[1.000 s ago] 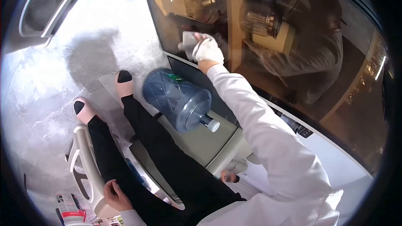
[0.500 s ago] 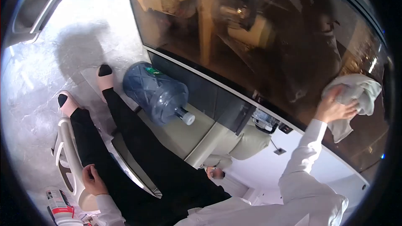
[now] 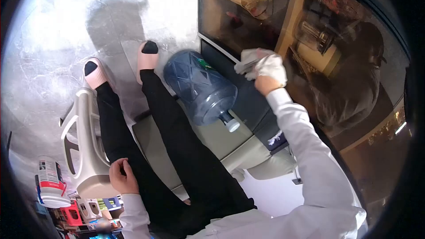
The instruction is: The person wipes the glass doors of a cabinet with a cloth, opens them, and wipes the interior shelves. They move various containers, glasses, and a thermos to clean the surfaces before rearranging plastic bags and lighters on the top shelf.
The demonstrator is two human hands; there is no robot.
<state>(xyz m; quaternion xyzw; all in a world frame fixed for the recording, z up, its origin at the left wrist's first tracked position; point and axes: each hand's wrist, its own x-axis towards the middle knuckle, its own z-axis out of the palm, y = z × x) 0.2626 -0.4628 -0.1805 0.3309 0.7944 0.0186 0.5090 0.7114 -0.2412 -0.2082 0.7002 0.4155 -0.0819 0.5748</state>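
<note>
A crumpled pale cloth is bunched in my right hand, at the lower edge of a large dark-tinted glass panel. The cloth covers most of my fingers. A reflection of a person shows on the glass. My left hand rests by my thigh, beside a beige plastic stool, its fingers loosely curled in with nothing visible in them. Between my legs and the panel is a big clear-blue water jug with a white cap, lying tilted.
My feet in pink slippers stand on the grey floor. At the lower left is a white tub with a red label, near several small boxes. A beige cushioned seat lies beneath the panel's dark lower strip.
My right hand has carried the cloth left across the glass, from its far right part to its lower frame. The view has shifted. My left hand stays by my thigh.
</note>
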